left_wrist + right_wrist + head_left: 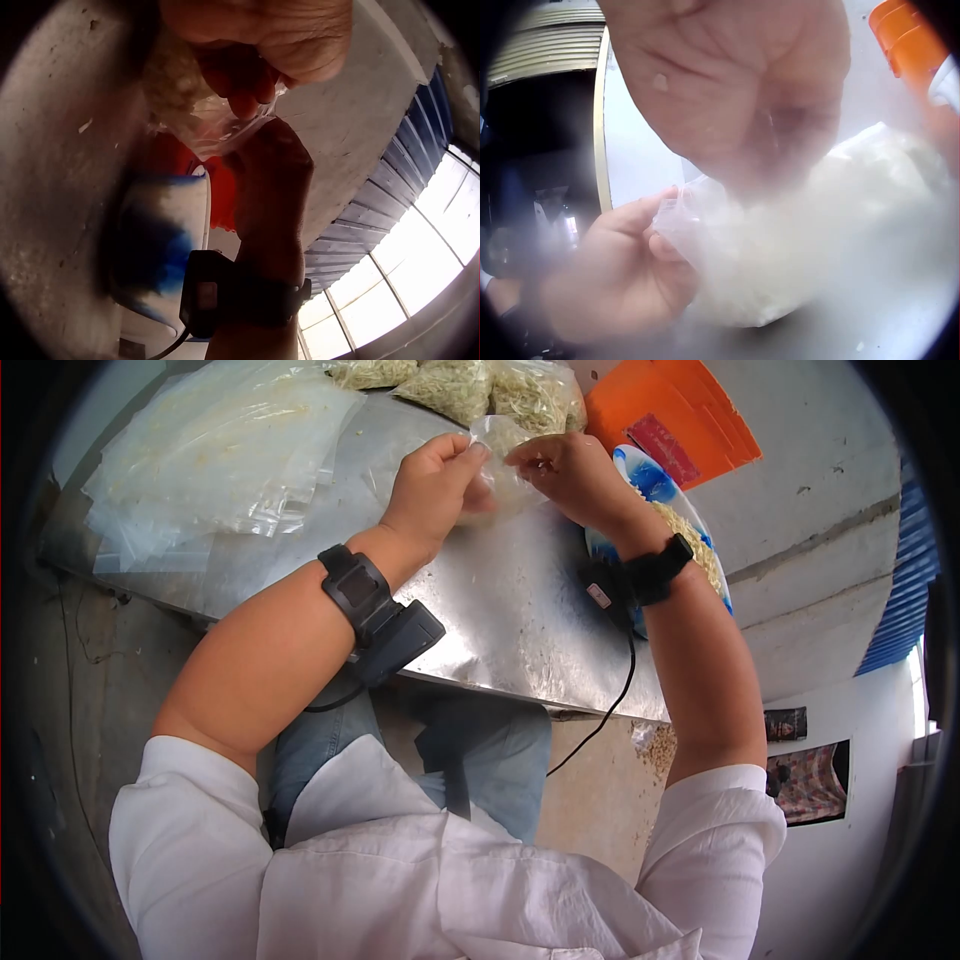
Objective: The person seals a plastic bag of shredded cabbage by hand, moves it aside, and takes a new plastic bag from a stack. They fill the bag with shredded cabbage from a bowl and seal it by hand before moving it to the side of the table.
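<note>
A clear plastic bag point(507, 492) with pale shredded pieces is held above the metal table between both hands. My left hand point(436, 488) pinches one upper edge of it between thumb and fingers. At the opposite side of its top, my right hand point(580, 475) has its fingers bent at the plastic. The right wrist view has the bag point(761, 262) bulging with pale contents, its corner gripped by the left hand point(622, 277), while the right hand point(742, 90) is at its upper edge, fingertips hidden.
Stacked empty clear bags point(225, 450) lie on the metal table point(500, 610) at the left. Several filled bags point(450, 390) sit at the back. A blue and white basin point(648, 472) with pale shreds stands at the right, beside an orange container point(690, 420).
</note>
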Demonstrator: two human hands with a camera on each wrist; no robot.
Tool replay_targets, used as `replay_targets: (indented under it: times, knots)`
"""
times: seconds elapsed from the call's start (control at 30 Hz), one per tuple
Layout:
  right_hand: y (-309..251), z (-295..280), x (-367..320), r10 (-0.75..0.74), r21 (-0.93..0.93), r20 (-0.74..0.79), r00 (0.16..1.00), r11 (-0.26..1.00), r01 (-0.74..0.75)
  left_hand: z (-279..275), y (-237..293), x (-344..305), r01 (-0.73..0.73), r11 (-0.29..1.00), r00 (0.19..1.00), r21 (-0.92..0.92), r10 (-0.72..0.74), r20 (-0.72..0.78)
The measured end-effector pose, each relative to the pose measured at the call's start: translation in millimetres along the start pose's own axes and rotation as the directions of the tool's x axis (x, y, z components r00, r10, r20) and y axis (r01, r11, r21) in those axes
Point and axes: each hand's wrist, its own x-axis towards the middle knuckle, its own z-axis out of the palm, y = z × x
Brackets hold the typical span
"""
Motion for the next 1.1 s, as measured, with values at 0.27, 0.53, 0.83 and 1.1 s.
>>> replay_targets:
  times: [0.27,0.53,0.83,1.1]
  knots:
    - [1,2,-5,0.047,-0.101,0.014,0.999,0.994,-0.046,1,-1,0,0.001,0.999,1.0,0.041,-0.001,0.0]
    - [-14,-8,0,0.12,-0.064,0.113,0.986,0.991,-0.114,1,-1,0,-0.003,0.999,1.0,0.04,0.002,0.015]
    - [-3,-3,-13,0.032,0.185,-0.214,0.976,0.983,0.009,-1,-1,1,-0.044,0.996,0.999,0.078,0.043,0.011]
    - [-29,26,-62,-0.206,0.218,0.118,0.971,0.96,0.177,-2,-2,2,-0.059,0.995,0.998,0.081,0.061,-0.032]
